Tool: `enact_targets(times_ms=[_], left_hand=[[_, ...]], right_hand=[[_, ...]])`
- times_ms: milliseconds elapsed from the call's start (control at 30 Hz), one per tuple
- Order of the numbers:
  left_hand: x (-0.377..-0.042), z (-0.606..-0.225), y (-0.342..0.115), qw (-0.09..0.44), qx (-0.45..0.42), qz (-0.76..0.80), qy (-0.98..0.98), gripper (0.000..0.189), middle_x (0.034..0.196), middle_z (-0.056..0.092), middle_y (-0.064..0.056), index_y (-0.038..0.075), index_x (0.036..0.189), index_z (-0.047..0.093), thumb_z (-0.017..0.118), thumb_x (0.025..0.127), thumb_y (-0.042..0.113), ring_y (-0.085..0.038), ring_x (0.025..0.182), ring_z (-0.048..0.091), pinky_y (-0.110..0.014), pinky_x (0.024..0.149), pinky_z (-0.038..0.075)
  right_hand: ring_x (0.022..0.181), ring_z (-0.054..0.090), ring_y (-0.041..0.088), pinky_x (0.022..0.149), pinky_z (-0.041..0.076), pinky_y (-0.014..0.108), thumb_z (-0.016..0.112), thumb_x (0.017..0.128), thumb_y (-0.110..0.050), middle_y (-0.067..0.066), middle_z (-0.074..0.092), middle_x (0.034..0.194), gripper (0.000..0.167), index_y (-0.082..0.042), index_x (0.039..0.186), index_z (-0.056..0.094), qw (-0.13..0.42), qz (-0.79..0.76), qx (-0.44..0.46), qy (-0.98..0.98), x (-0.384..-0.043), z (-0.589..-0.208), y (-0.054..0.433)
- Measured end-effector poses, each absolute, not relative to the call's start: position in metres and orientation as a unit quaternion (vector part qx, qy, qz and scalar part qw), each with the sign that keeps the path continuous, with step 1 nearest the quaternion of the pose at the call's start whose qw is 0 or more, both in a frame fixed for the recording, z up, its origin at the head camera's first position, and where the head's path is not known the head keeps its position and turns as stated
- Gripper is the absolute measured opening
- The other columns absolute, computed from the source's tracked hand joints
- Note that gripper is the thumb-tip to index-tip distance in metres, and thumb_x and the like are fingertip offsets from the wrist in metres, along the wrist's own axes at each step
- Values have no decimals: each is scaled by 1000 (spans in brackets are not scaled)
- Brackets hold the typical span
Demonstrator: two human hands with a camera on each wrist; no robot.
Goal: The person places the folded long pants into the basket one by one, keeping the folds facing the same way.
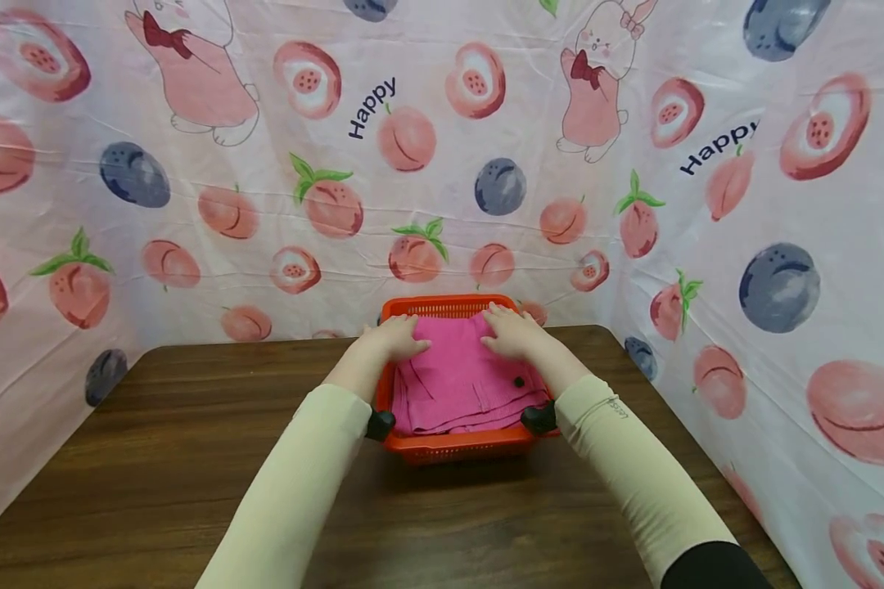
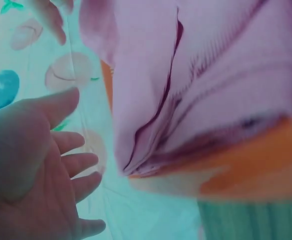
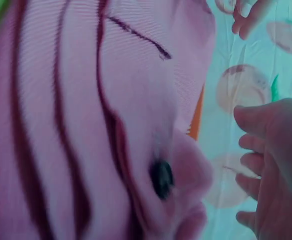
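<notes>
A pink folded knit garment (image 1: 453, 372) with a dark button (image 1: 519, 382) lies in an orange plastic basket (image 1: 460, 448) on the table. My left hand (image 1: 396, 337) is over the basket's left side, fingers spread and extended. Over the right side is my right hand (image 1: 514, 333), posed much the same. In the left wrist view the left hand (image 2: 36, 170) appears apart from the garment (image 2: 141, 60), with nothing in its fingers. The right wrist view likewise shows the right hand (image 3: 278, 160) beside the garment (image 3: 136, 90), holding nothing.
The basket stands near the back of a dark wooden table (image 1: 214, 425). A fruit-and-rabbit printed cloth (image 1: 412, 196) hangs behind the table and along both sides. Dark wrist-worn pieces (image 1: 539, 417) sit close to the basket's front corners.
</notes>
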State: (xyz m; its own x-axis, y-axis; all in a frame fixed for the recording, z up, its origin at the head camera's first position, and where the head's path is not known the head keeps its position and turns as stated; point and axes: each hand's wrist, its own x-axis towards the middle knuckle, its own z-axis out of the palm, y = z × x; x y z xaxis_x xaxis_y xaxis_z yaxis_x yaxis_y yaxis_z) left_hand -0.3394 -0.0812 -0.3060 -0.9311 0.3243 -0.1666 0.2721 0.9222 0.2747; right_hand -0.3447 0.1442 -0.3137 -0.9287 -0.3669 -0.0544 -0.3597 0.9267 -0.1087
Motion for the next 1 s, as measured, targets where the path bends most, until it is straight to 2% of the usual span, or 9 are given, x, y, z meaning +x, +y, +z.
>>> enact_targets(times_ms=[200,300,433,533,733,833,1000], left_hand=[[-347,-320,-72,116,138,144,973,62,154,24,-17,1,151,24,43,101,34,-32,142,18,-65,106,6],[-351,-329,-68,118,125,143,975,65,155,21,-17,2,151,25,43,101,38,-31,142,16,-64,107,4],[-356,-337,-64,116,112,139,977,68,157,15,-16,7,152,24,44,99,44,-32,143,11,-66,106,0],[-357,-342,-63,124,107,128,978,71,158,8,-15,13,154,22,46,97,48,-31,144,6,-67,104,-6],[-355,-350,-64,145,92,111,979,88,159,-2,-13,21,155,20,55,86,63,-31,144,-1,-69,99,-15],[-348,-349,-64,147,85,120,978,93,160,-3,-11,23,155,19,58,82,66,-30,144,-2,-69,97,-16],[-336,-342,-65,151,87,128,976,92,160,-4,-10,23,155,16,58,84,63,-29,144,-4,-71,98,-12]], right_hand=[[142,19,29,111,18,48,48,100,-26,19,18,156,61,0,150,27,53,-92,-185,977,-359,-325,138],[142,16,29,111,16,52,49,99,-30,17,18,156,63,-4,151,25,58,-90,-176,978,-364,-330,137],[143,12,30,110,11,57,49,98,-40,15,18,157,66,-12,153,25,63,-59,-158,984,-368,-334,137],[144,9,29,111,7,56,48,95,-52,12,16,158,71,-16,153,26,66,-19,-138,988,-366,-335,138],[145,3,25,112,4,52,46,87,-70,10,10,159,89,-15,153,23,84,53,-119,988,-357,-336,141],[145,4,26,112,5,52,48,84,-72,10,10,159,94,-13,153,24,84,55,-117,988,-354,-335,142],[144,4,27,112,8,51,49,83,-73,11,8,159,97,-11,153,23,84,52,-111,989,-350,-336,144]])
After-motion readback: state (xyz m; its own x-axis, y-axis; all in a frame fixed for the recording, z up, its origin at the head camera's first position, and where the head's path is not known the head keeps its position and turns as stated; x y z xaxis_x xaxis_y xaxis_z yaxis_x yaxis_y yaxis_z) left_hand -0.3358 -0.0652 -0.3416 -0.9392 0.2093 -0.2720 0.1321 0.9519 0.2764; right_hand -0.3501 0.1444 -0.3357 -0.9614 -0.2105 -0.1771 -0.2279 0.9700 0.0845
